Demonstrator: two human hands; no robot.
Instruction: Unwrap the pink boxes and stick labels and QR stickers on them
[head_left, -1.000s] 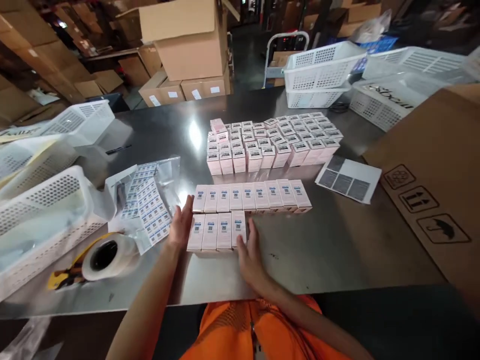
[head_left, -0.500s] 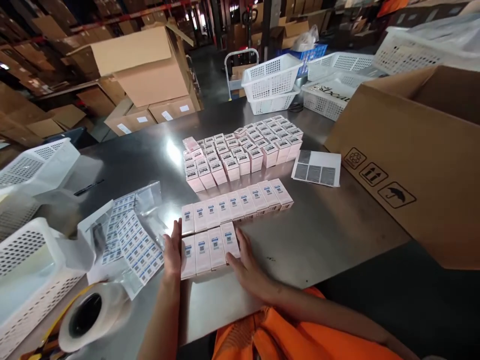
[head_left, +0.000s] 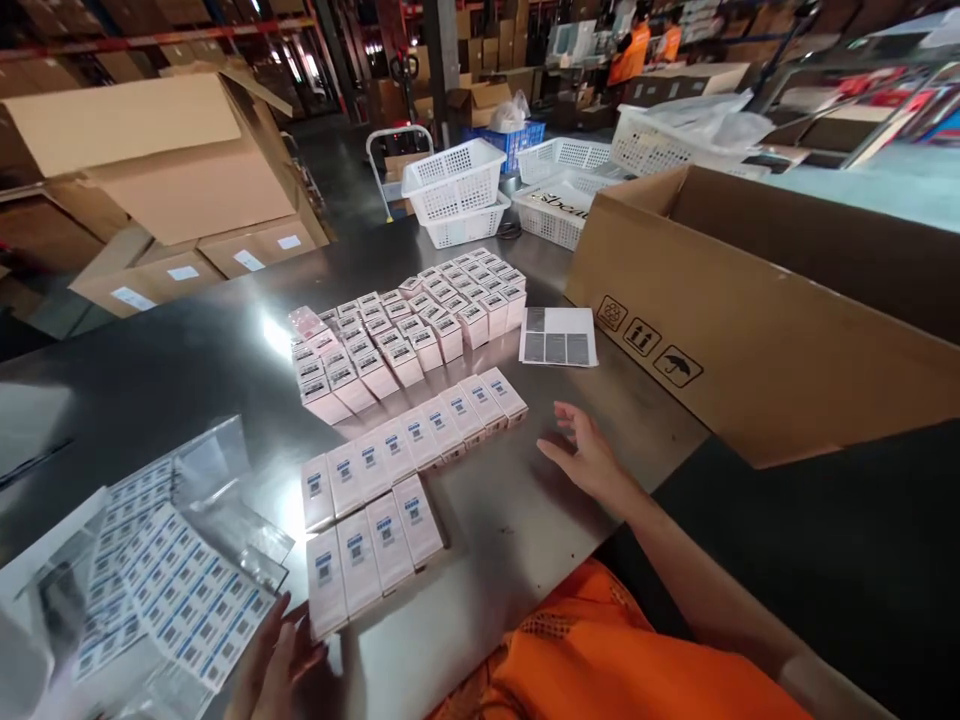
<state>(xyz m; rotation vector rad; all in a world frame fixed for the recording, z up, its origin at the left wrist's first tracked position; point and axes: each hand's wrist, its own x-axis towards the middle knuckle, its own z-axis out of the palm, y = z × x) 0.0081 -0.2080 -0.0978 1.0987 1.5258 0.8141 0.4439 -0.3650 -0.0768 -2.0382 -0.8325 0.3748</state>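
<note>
Head view | right hand (head_left: 589, 462) spread, empty, beside boxes (head_left: 387, 540) lying in two rows on the worktop (head_left: 495, 560) | left hand (head_left: 276, 668) near sticker sheet (head_left: 199, 590), grip unreadable | step seemingly row-arranging; next move likely called for fingertip precision

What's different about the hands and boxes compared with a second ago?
The right hand let go of the end box and moved rightward, clear of both rows. The left hand drew back from the far row, beside the label sheet. The two rows of boxes stayed in place.
</note>
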